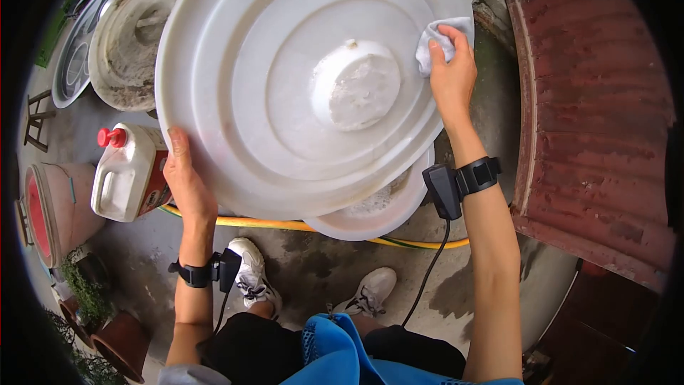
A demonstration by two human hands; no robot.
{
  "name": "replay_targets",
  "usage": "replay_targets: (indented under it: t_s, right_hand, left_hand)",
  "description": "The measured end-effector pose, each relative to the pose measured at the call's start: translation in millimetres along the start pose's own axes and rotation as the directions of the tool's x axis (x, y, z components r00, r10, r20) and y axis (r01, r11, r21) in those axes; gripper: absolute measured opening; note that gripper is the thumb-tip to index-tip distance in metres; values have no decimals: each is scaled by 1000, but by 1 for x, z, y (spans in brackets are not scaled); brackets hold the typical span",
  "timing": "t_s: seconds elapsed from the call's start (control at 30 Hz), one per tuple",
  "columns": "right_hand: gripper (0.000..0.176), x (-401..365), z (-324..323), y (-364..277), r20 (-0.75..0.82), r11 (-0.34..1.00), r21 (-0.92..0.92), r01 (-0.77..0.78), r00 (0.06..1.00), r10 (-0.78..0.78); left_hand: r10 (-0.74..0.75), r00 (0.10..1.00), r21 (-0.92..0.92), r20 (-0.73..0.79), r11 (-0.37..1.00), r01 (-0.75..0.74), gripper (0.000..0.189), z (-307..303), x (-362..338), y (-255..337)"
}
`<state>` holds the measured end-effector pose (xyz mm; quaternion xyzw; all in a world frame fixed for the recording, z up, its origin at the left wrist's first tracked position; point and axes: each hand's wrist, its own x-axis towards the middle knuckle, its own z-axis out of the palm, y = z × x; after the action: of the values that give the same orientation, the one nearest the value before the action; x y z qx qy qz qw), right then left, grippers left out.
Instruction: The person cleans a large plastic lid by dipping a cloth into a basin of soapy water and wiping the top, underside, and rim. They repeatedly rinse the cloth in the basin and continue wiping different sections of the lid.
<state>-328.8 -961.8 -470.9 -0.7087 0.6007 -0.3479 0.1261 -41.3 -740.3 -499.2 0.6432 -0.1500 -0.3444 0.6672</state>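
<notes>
A large round white plastic lid (249, 100) with ring-shaped ridges and a raised round centre fills the upper middle. My left hand (187, 175) grips its lower left edge, thumb on the face and the other fingers hidden beneath. On the lid's right side, my right hand (453, 71) pinches a crumpled pale grey cloth (429, 41) against the surface. Below the lid, partly covered by it, is a white basin (377, 217) that looks wet inside.
A white jug (121, 182) with a red cap stands left of my left hand. Beyond are a dirty round lid (132, 43), a pink bucket (68, 203) and potted plants (85, 292). A yellow hose (267, 224) crosses the floor. Red corrugated roofing (598, 121) is at right.
</notes>
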Motion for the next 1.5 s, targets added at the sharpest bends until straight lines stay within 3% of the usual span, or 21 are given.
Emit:
replay_targets:
  t_s: [0.03, 0.07, 0.17, 0.2, 0.27, 0.37, 0.43, 0.53, 0.6, 0.73, 0.87, 0.93, 0.97, 1.03, 1.1, 1.23, 1.33, 1.5]
  right_hand:
    - [32, 8, 5, -20, -19, 997, 62, 36, 999, -35]
    - [34, 15, 11, -37, -36, 982, 30, 184, 983, -183]
    - [37, 22, 23, -84, 4, 835, 5, 550, 835, -550]
    - [37, 23, 21, -96, 1, 836, -2, 549, 836, -549]
    - [32, 21, 13, -111, 59, 701, 107, 705, 699, -713]
    - [38, 31, 26, -66, 15, 717, -79, 693, 720, -694]
    - [40, 37, 21, -33, -111, 847, -111, 520, 841, -530]
    - [37, 41, 9, 18, -221, 879, -222, 422, 856, -467]
    - [32, 34, 0, 43, -171, 965, -188, 184, 961, -217]
    - [30, -3, -22, 78, -9, 943, -329, 48, 998, -54]
    - [26, -70, -37, 96, 152, 908, -420, -12, 985, 84]
    - [22, -93, -38, 92, 324, 851, -507, -137, 885, 335]
    - [22, -90, -38, 94, 323, 850, -508, -137, 885, 335]
    - [19, -78, -36, 98, 280, 942, -301, -150, 930, 238]
    - [20, -44, -30, 81, 117, 974, -218, -60, 989, 87]
    - [23, 30, -18, 45, -89, 985, -94, 141, 985, -150]
    - [23, 52, -8, 43, -124, 981, -99, 165, 976, -176]
    - [30, -15, -7, 91, 36, 973, -210, -94, 994, 104]
  left_hand:
    - [12, 1000, -7, -4, 1000, -12, 51, 0, 0, 0]
    - [12, 1000, -5, 4, 1000, -12, 51, 0, 0, 1]
    - [11, 1000, -10, 2, 1000, -11, 51, 1, -1, 3]
    - [10, 1000, -13, 9, 1000, -10, 51, 0, 0, 2]
    - [5, 1000, -11, 9, 1000, -5, 51, -3, 0, 0]
    - [23, 1000, -10, 3, 1000, -23, 53, -3, -1, -2]
    - [31, 1000, -30, -4, 999, -31, 55, -6, 2, -5]
    - [26, 1000, -26, -16, 999, -26, 56, -3, 2, -4]
    - [22, 1000, -29, -5, 999, -22, 56, -4, 2, -5]
    - [26, 999, -37, -31, 999, -27, 57, 2, 0, -2]
    - [16, 1000, -26, -13, 1000, -16, 58, -5, 2, -6]
    - [9, 1000, 1, -28, 1000, -9, 58, -5, 3, -7]
    - [8, 1000, 1, -27, 1000, -8, 58, -4, 3, -5]
    - [22, 999, -8, -31, 1000, -23, 58, -3, 2, -3]
    - [28, 999, -15, -26, 999, -28, 58, -4, 4, -2]
    - [49, 997, -1, -55, 999, -49, 59, -2, 4, 0]
    - [56, 997, -4, -49, 998, -56, 59, -4, 4, -2]
    - [21, 999, 8, -33, 1000, -21, 58, -8, 4, -3]
